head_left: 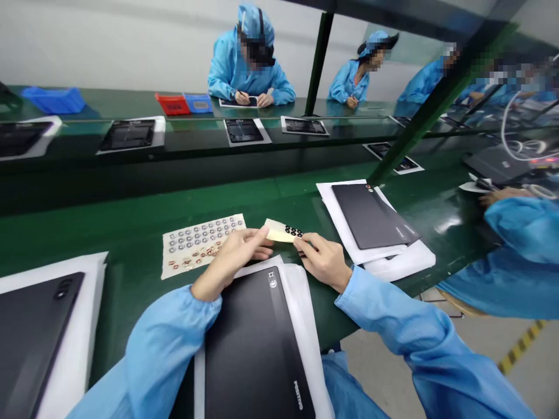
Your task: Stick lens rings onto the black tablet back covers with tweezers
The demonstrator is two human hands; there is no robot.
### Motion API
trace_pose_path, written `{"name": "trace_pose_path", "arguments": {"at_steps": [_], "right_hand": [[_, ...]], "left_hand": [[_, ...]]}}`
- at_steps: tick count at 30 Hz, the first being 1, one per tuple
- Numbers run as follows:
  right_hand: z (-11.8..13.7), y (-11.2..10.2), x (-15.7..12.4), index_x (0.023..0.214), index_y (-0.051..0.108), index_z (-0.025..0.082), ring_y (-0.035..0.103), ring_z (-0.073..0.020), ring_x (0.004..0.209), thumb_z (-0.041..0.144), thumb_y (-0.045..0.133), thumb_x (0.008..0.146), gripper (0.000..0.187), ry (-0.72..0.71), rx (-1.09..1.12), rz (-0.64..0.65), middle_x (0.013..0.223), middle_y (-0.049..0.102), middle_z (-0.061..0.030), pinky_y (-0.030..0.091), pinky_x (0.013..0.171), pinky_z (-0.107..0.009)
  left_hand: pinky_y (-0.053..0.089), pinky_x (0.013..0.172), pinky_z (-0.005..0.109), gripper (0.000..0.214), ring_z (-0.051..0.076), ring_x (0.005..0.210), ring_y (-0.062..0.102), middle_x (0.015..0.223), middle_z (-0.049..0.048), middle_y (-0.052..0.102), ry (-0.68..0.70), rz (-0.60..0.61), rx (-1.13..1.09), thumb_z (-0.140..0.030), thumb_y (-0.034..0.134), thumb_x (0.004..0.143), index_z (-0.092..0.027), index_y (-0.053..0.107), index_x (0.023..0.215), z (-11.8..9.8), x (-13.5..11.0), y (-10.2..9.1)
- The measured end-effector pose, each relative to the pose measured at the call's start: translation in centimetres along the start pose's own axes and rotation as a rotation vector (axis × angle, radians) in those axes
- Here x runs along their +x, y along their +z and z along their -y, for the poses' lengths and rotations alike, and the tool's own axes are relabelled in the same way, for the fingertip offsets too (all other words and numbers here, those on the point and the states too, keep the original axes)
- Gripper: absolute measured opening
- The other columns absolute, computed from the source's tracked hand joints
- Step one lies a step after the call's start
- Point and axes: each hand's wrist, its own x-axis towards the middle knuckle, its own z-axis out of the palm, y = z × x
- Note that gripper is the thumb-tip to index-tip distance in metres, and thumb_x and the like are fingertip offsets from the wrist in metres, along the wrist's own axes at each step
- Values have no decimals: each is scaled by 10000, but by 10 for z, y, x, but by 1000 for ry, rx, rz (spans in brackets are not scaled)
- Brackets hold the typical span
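Note:
Between my two hands is a small cream backing sheet [279,233] with several black round stickers on it. My left hand [238,250] pinches its left end between thumb and fingers. At the sheet's right end, the thumb and forefinger of my right hand [322,258] close on its edge by the black stickers. Below my hands a dark tablet back cover [257,349] lies on white foam sheets [303,308], with camera openings near its top. Partly behind my left hand lies a larger sheet of ring-shaped parts [198,238], its lower rows showing copper-coloured pieces.
Another dark cover on white sheets [30,331] lies at left, and one more [371,215] at right. Beyond runs a conveyor line [187,142] with several tablets on white sheets. Blue bins [55,100] and a red bin [172,105] stand behind; co-workers sit opposite and at right.

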Motion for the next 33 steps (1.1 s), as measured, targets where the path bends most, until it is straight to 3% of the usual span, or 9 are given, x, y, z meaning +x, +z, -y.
{"name": "trace_pose_path", "arguments": {"at_steps": [3,5,10,16,19,22,24,27,33], "right_hand": [[-4,2,0,1197,732,231,703,-176,906,163,524,983,306,-63,132,25,1092,743,-79,537,748,-292],[-7,4,1,1154,755,232,692,-157,849,242,574,989,245,-28,301,22,1037,734,-70,539,715,-277],[-7,10,12,1146,779,197,646,-140,775,392,680,962,286,340,726,-105,939,681,-61,540,669,-271],[-13,8,21,993,822,187,588,-133,710,454,796,855,302,514,912,-42,843,663,-32,504,646,-279],[-26,5,24,850,787,160,593,-146,709,492,762,866,333,630,926,-19,782,667,-22,497,640,-276],[-29,0,24,858,730,161,589,-151,738,481,636,960,349,758,789,-199,783,668,-18,496,669,-275],[-20,-3,20,891,723,174,598,-145,752,403,624,981,265,660,722,-257,831,687,-22,497,693,-274],[8,-4,9,922,747,199,651,-136,766,257,663,962,109,264,739,-123,879,727,-25,523,712,-262],[44,-6,-11,1069,751,232,657,-80,728,196,634,984,148,-141,526,155,965,730,-4,456,601,-207]], "left_hand": [[601,998,397,347,235,1053,746,1152,128,774,-224,232,-713,-436,610,991,-152,719,1159,-7,5,18],[565,1076,417,344,251,1111,734,1220,128,759,-307,271,-891,-363,745,905,-153,716,1175,-8,5,27],[591,1051,397,388,261,1133,731,1246,123,750,-339,249,-815,-295,776,872,-146,689,1219,-8,0,38],[651,927,411,400,257,1030,765,1203,88,759,-276,273,-652,-263,741,884,-181,654,1265,-5,4,43],[656,903,415,392,240,945,780,1132,64,776,-245,335,-602,-238,732,873,-205,678,1260,-2,9,43],[655,893,392,614,236,1030,761,1246,44,744,-204,352,-602,-195,727,858,-299,565,1442,-3,19,45],[652,875,365,709,228,1041,757,1278,71,729,-213,275,-580,-203,718,871,-292,455,1523,-4,25,46],[644,812,369,730,236,890,774,1025,109,782,-282,160,-509,-312,747,881,-162,420,1517,-3,24,37],[547,755,333,469,196,764,714,882,16,761,-160,-92,88,-481,637,944,-216,634,1332,-3,-31,-10]]}}
